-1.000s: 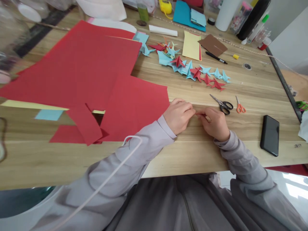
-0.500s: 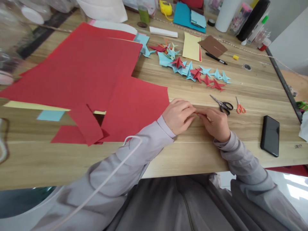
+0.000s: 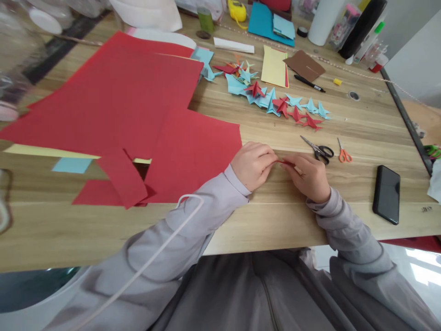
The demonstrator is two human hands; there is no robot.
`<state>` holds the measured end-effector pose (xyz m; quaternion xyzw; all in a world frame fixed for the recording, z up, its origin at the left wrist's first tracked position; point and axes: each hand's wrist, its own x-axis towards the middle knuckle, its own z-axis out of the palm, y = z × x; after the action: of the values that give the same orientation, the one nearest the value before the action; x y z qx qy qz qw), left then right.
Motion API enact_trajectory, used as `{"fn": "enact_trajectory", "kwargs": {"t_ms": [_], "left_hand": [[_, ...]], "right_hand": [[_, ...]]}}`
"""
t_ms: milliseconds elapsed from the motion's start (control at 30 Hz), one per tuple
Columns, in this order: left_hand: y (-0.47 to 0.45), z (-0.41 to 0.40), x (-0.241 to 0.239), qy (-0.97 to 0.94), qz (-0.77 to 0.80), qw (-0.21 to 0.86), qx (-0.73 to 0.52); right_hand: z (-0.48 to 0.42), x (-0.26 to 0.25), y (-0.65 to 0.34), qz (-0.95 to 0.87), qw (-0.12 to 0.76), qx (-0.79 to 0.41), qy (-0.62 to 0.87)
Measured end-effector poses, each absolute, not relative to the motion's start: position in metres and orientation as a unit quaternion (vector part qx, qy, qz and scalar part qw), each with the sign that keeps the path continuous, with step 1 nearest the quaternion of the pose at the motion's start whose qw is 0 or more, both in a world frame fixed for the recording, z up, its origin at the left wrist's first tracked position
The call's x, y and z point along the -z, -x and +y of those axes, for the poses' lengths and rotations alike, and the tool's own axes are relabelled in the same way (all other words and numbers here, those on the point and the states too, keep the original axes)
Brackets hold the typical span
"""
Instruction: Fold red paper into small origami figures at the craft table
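Observation:
A small piece of red paper [image 3: 280,161] shows as a thin strip between my hands, most of it hidden by the fingers. My left hand [image 3: 253,165] pinches its left end, and my right hand [image 3: 308,175] pinches the right end, fingers closed. Just left of my left hand lie large red paper sheets [image 3: 203,147]. Beyond my hands runs a row of folded red paper cranes [image 3: 296,115] and light blue paper cranes [image 3: 271,100]. Black-handled scissors [image 3: 320,151] rest by my right hand, with small orange scissors [image 3: 343,154] beside them.
At the right lies a black phone [image 3: 386,195]. Farther back are yellow paper [image 3: 274,66], brown paper [image 3: 305,65], a black pen [image 3: 309,83] and a yellow tape measure [image 3: 237,11]. Red paper strips [image 3: 124,177] lie at the left, near the table's front edge [image 3: 138,269].
My left hand has shifted slightly left, away from my right hand. More of the red paper shows between the fingertips.

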<state>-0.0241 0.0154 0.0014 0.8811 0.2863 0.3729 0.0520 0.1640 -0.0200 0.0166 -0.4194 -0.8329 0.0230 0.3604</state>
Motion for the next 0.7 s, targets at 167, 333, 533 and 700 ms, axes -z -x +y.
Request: {"fn": "enact_trajectory", "kwargs": {"t_ms": [167, 333, 533, 700], "left_hand": [[0.0239, 0.0145, -0.0034, -0.882, 0.292, 0.075, -0.363], [0.0224, 0.0139, -0.0048, -0.873, 0.3, 0.101, -0.37], [0.0197, 0.0108, -0.0047, -0.821, 0.326, 0.17, -0.437], [0.0207, 0.0117, -0.0042, -0.8, 0.333, 0.18, -0.466]], "right_hand": [[-0.0219, -0.0168, -0.1629, -0.837, 0.358, -0.026, 0.413], [-0.0231, -0.0202, -0.1628, -0.823, 0.381, -0.073, 0.416], [-0.0218, -0.0221, -0.1638, -0.797, 0.396, -0.089, 0.448], [-0.0208, -0.0242, -0.165, -0.796, 0.387, -0.077, 0.459]]}}
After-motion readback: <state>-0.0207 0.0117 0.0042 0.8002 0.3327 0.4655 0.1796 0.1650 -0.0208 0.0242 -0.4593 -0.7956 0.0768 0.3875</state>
